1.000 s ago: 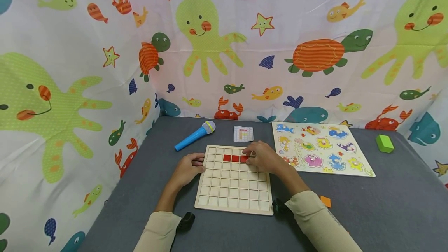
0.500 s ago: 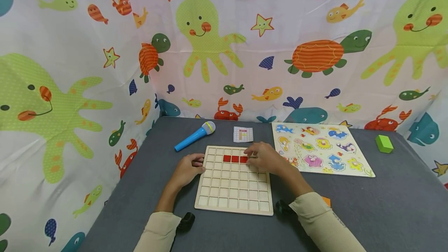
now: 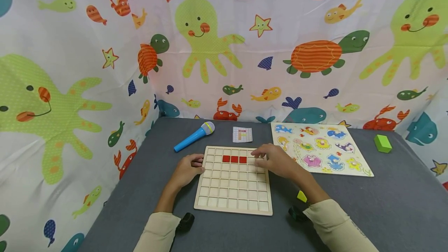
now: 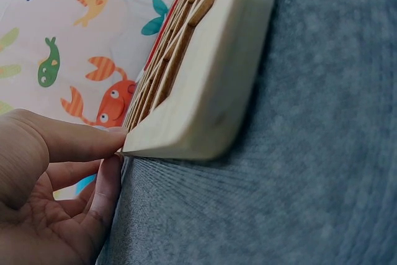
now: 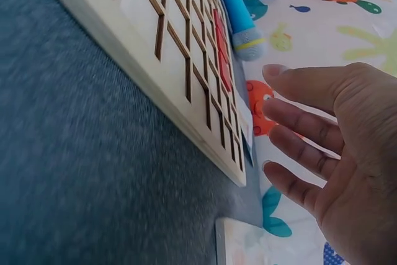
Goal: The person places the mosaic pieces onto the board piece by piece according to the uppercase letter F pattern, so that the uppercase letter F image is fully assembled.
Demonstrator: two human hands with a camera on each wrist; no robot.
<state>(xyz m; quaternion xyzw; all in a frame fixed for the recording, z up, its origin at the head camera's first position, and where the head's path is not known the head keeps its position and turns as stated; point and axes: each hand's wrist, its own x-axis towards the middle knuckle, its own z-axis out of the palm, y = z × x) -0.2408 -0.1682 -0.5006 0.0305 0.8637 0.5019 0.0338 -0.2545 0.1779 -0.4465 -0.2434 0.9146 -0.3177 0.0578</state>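
A light wooden grid board (image 3: 232, 193) lies on the grey table, with three red squares (image 3: 234, 159) side by side in its second row from the far edge. My left hand (image 3: 187, 170) is at the board's left edge; in the left wrist view, the thumb and a finger of this hand (image 4: 56, 184) pinch the board's rim (image 4: 214, 91). Over the board's far right part is my right hand (image 3: 280, 161), just right of the red squares. Seen in the right wrist view, the fingers of this hand (image 5: 353, 134) are spread apart and hold nothing.
Beyond the board lie a blue toy microphone (image 3: 194, 137) and a small printed grid card (image 3: 242, 134). A sea-animal peg puzzle (image 3: 323, 154) is at the back right, with a green block (image 3: 383, 144) past it. A yellow piece (image 3: 301, 196) shows beside the right forearm.
My right hand has moved right, away from the third red square, which is now fully uncovered. The yellow piece has come into sight and the orange one is hidden. My left hand stays put.
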